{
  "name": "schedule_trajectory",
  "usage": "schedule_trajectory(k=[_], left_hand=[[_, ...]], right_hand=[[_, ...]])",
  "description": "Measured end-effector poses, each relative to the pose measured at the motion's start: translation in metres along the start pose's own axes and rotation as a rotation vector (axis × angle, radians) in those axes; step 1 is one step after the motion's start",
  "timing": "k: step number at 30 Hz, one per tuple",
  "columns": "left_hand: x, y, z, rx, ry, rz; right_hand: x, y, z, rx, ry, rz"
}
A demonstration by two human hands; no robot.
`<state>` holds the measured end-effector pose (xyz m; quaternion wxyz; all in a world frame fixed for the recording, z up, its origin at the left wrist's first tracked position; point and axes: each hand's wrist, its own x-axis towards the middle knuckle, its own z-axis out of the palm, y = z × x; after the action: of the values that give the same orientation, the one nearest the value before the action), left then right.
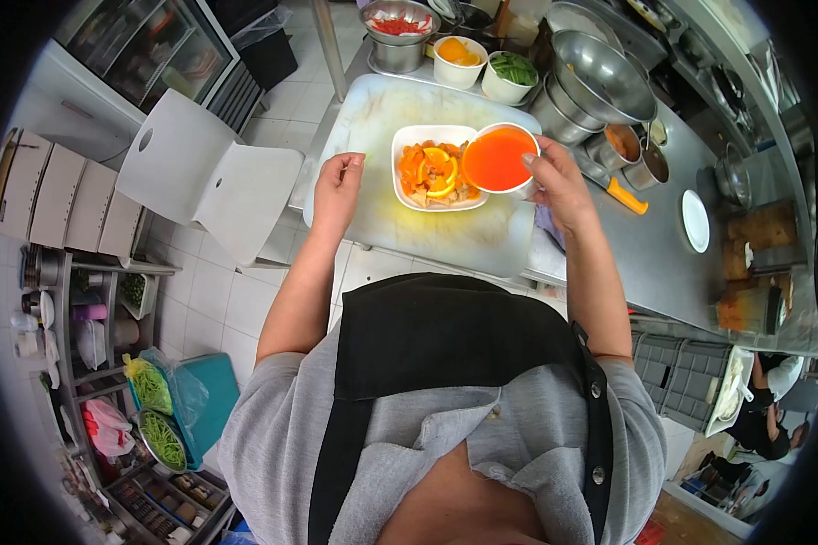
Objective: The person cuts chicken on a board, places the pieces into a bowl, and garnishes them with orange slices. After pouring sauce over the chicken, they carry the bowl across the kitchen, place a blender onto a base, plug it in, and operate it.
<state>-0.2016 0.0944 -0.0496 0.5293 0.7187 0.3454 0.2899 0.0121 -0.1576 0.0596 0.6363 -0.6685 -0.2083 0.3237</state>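
In the head view my right hand grips the rim of a round white bowl full of orange-red liquid. That bowl is tilted slightly over the right edge of a square white dish, which holds orange slices on top of chopped food pieces. Left of the dish, my left hand is raised over the white cutting board, its fingers pressed together; whether anything small is between them cannot be made out.
Behind the board stand a metal bowl of red strips, a tub of oranges and a tub of green leaves. An orange-handled knife lies right, near metal pots. A white chair stands left.
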Motion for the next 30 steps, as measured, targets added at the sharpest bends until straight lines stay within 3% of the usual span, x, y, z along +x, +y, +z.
schedule_trajectory(k=[30], left_hand=[[0.0,-0.006,-0.022,-0.032,0.083,-0.043]], right_hand=[[0.032,-0.014,0.031,-0.013,-0.053,0.01]])
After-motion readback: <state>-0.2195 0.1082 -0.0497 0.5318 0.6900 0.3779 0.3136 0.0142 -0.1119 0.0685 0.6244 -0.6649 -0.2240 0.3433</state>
